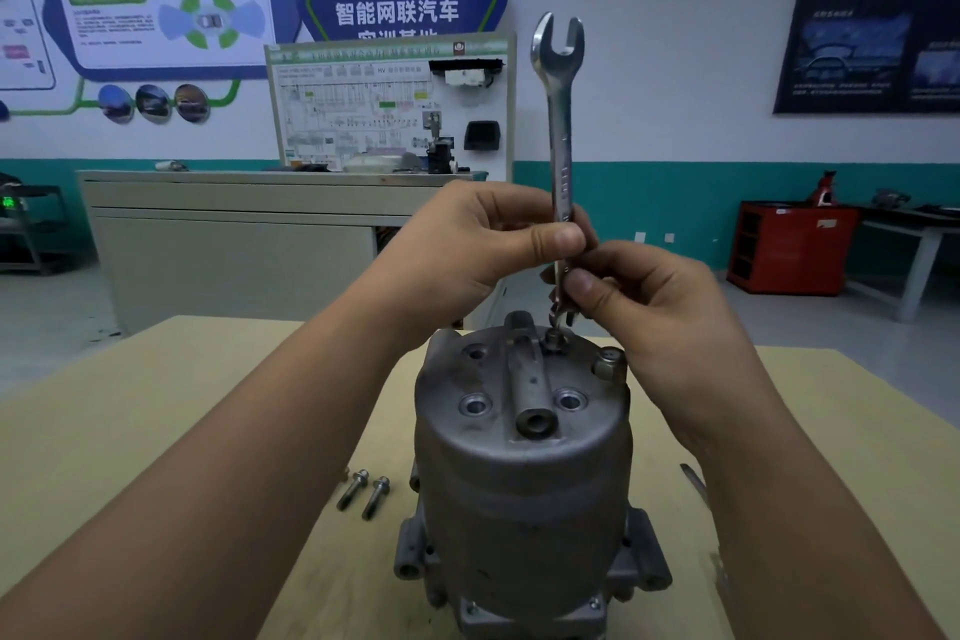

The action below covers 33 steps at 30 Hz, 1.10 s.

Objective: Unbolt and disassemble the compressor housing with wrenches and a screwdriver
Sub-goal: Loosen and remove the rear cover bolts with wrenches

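A grey metal compressor housing stands upright on the tan table. Its top shows several empty bolt holes and one bolt at the back. A silver combination wrench stands vertical, its lower end on that bolt and its open jaw pointing up. My left hand pinches the wrench shaft from the left. My right hand pinches the shaft lower down, just above the bolt. A hex fitting sits at the top's right edge.
Two loose bolts lie on the table left of the housing. A thin metal tool lies partly hidden behind my right forearm. Behind the table stand a grey cabinet with a display board and a red tool cart.
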Motion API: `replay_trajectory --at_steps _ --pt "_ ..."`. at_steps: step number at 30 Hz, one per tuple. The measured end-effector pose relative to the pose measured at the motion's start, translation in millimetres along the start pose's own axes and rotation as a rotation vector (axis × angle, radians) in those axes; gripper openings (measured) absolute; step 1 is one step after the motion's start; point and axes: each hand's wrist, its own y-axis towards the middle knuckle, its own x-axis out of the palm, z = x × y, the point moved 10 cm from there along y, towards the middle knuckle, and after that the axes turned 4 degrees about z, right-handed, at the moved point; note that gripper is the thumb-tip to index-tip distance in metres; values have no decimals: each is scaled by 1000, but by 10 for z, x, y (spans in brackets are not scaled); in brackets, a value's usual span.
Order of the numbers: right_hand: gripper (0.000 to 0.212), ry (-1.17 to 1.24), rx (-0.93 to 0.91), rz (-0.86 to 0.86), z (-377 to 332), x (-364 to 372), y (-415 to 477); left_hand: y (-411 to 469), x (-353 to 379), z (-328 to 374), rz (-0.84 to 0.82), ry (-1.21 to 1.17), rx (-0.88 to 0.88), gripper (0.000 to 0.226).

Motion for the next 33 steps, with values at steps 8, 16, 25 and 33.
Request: replay_trajectory --at_steps 8,16,25,33 --pt "30 -30 -2 -27 29 13 -11 -25 -15 -49 17 26 -15 15" --pt "30 32 8 -42 52 42 -7 -52 -30 -51 49 30 -18 13" --pt "39 -12 -35 -39 20 51 -4 -83 -48 39 53 112 26 13" --pt "40 -51 -9 -112 45 87 -18 -88 -49 59 76 171 34 19"
